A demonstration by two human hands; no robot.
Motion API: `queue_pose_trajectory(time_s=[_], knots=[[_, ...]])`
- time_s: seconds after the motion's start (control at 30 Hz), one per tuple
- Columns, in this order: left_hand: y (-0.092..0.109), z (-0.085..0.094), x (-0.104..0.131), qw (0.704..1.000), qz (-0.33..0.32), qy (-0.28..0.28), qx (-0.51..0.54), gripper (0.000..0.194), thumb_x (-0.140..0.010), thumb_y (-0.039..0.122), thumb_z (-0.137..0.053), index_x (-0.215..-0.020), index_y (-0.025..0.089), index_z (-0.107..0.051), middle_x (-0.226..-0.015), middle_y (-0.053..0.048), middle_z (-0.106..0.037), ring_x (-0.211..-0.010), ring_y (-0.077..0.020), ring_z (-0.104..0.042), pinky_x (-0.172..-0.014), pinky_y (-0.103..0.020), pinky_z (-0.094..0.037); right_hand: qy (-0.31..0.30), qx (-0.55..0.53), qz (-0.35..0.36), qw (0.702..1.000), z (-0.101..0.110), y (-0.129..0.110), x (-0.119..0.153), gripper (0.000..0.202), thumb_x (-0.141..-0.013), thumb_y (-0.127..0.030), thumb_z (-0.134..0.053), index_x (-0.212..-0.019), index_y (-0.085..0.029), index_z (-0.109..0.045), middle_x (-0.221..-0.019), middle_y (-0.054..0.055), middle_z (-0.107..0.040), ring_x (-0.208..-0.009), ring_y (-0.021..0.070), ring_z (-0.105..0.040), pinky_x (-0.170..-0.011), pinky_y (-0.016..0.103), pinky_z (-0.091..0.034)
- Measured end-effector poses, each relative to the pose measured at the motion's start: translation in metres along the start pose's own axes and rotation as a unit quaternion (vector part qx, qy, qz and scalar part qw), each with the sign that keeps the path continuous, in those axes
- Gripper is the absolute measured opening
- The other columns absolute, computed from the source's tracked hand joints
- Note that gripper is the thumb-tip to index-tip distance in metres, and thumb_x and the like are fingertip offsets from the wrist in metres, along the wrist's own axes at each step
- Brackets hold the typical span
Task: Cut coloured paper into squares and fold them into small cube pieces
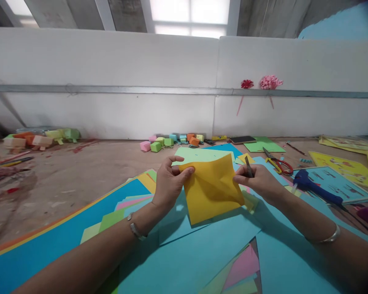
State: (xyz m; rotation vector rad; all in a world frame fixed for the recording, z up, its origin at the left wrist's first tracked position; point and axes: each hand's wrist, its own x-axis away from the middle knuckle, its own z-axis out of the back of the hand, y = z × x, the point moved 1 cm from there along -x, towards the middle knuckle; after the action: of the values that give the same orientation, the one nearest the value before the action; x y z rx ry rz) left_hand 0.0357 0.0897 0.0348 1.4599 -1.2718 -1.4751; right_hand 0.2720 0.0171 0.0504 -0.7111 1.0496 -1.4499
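Note:
In the middle of the head view, a yellow sheet of paper (213,192) is held up at a tilt, slightly creased. My left hand (173,179) pinches its upper left corner between thumb and fingers. At the right edge of the sheet, my right hand (259,179) is closed, its thumb touching the paper. A slim dark tool (248,167) with a narrow tip sticks up from the right hand's fingers; its exact kind cannot be made out. Under both hands lie overlapping light blue sheets (208,261).
Scissors (277,163) and a blue glue gun (319,188) lie at the right. Small coloured paper boxes (168,141) and a phone (243,140) are by the white wall (110,61). Pencils (10,162) lie at far left. Paper flowers (270,82) hang above.

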Motion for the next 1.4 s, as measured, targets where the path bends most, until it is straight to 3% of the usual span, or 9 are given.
queue_pose_trajectory(time_s=[0.17, 0.3, 0.43, 0.53, 0.7, 0.9, 1.2, 1.3, 1.4], knots=[[0.001, 0.001, -0.001, 1.0, 0.002, 0.018, -0.013, 0.053, -0.059, 0.042, -0.082, -0.097, 0.02, -0.052, -0.053, 0.006, -0.059, -0.053, -0.0145, -0.059, -0.049, -0.02, -0.04, -0.009, -0.024, -0.009, 1.0, -0.001, -0.001, 0.001, 0.035, -0.059, -0.05, -0.074, -0.063, -0.018, -0.06, -0.06, -0.002, -0.051, -0.058, 0.0125, -0.041, -0.055, 0.029, -0.033], [-0.003, 0.002, -0.002, 0.999, 0.015, 0.034, -0.014, 0.055, -0.057, 0.043, -0.083, -0.096, 0.02, -0.051, -0.054, 0.007, -0.059, -0.054, -0.0145, -0.059, -0.051, -0.021, -0.042, -0.029, 0.011, 0.036, 0.999, -0.003, -0.005, 0.003, 0.033, -0.068, -0.05, -0.067, -0.061, -0.019, -0.056, -0.06, -0.003, -0.043, -0.058, 0.0118, -0.035, -0.055, 0.028, -0.029], [-0.007, 0.004, -0.002, 0.999, 0.001, 0.032, -0.036, 0.05, -0.06, 0.042, -0.081, -0.095, 0.02, -0.053, -0.048, 0.011, -0.048, -0.047, -0.0106, -0.051, -0.047, -0.018, -0.036, -0.034, 0.059, 0.068, 0.995, -0.006, -0.01, 0.008, 0.036, -0.074, -0.047, -0.061, -0.054, -0.02, -0.047, -0.056, -0.004, -0.034, -0.056, 0.0112, -0.029, -0.054, 0.028, -0.025], [-0.007, 0.003, -0.002, 0.998, -0.017, 0.012, -0.06, 0.047, -0.062, 0.039, -0.081, -0.094, 0.021, -0.053, -0.047, 0.012, -0.041, -0.042, -0.0083, -0.042, -0.041, -0.017, -0.03, -0.013, 0.06, 0.059, 0.996, -0.006, -0.011, 0.011, 0.035, -0.072, -0.047, -0.063, -0.054, -0.02, -0.049, -0.056, -0.004, -0.036, -0.055, 0.011, -0.03, -0.052, 0.028, -0.025], [-0.006, -0.002, 0.001, 0.995, -0.077, -0.046, -0.047, 0.046, -0.059, 0.028, -0.081, -0.097, 0.021, -0.057, -0.074, 0.002, -0.063, -0.059, -0.0124, -0.056, -0.05, -0.02, -0.045, 0.027, 0.02, 0.024, 0.999, -0.004, -0.007, 0.007, 0.042, -0.065, -0.054, -0.069, -0.052, -0.021, -0.047, -0.052, -0.005, -0.036, -0.051, 0.0099, -0.029, -0.047, 0.027, -0.023], [-0.011, -0.003, 0.005, 0.984, -0.15, -0.088, -0.041, 0.03, -0.068, 0.023, -0.074, -0.096, 0.02, -0.065, -0.102, -0.005, -0.062, -0.083, -0.0159, -0.062, -0.072, -0.026, -0.054, 0.065, -0.034, -0.023, 0.997, -0.002, -0.001, 0.002, 0.046, -0.06, -0.062, -0.071, -0.057, -0.02, -0.054, -0.05, -0.004, -0.04, -0.046, 0.0086, -0.03, -0.041, 0.025, -0.022], [-0.011, 0.005, -0.008, 0.978, -0.1, -0.083, -0.164, 0.022, -0.062, 0.032, -0.076, -0.06, 0.017, -0.059, -0.064, 0.0, -0.055, -0.059, -0.0123, -0.047, -0.051, -0.021, -0.039, 0.093, 0.015, 0.025, 0.995, 0.0, 0.0, 0.001, 0.057, -0.062, -0.075, -0.065, -0.062, -0.018, -0.058, -0.056, 0.0, -0.05, -0.05, 0.0118, -0.04, -0.045, 0.027, -0.03], [-0.014, 0.006, -0.01, 0.978, -0.095, -0.085, -0.164, 0.023, -0.066, 0.035, -0.072, -0.062, 0.018, -0.057, -0.063, 0.001, -0.053, -0.059, -0.0119, -0.045, -0.051, -0.021, -0.036, 0.117, 0.073, 0.062, 0.989, 0.007, 0.002, -0.003, 0.057, -0.07, -0.075, -0.059, -0.06, -0.019, -0.056, -0.054, -0.001, -0.046, -0.052, 0.0124, -0.04, -0.049, 0.027, -0.029], [-0.019, 0.007, -0.012, 0.985, -0.067, -0.066, -0.143, 0.025, -0.069, 0.04, -0.069, -0.067, 0.018, -0.058, -0.061, 0.003, -0.051, -0.055, -0.0111, -0.043, -0.049, -0.021, -0.033, 0.147, 0.134, 0.107, 0.974, 0.019, 0.008, -0.011, 0.052, -0.078, -0.071, -0.054, -0.074, -0.02, -0.062, -0.063, 0.001, -0.055, -0.059, 0.0157, -0.047, -0.054, 0.028, -0.033]])
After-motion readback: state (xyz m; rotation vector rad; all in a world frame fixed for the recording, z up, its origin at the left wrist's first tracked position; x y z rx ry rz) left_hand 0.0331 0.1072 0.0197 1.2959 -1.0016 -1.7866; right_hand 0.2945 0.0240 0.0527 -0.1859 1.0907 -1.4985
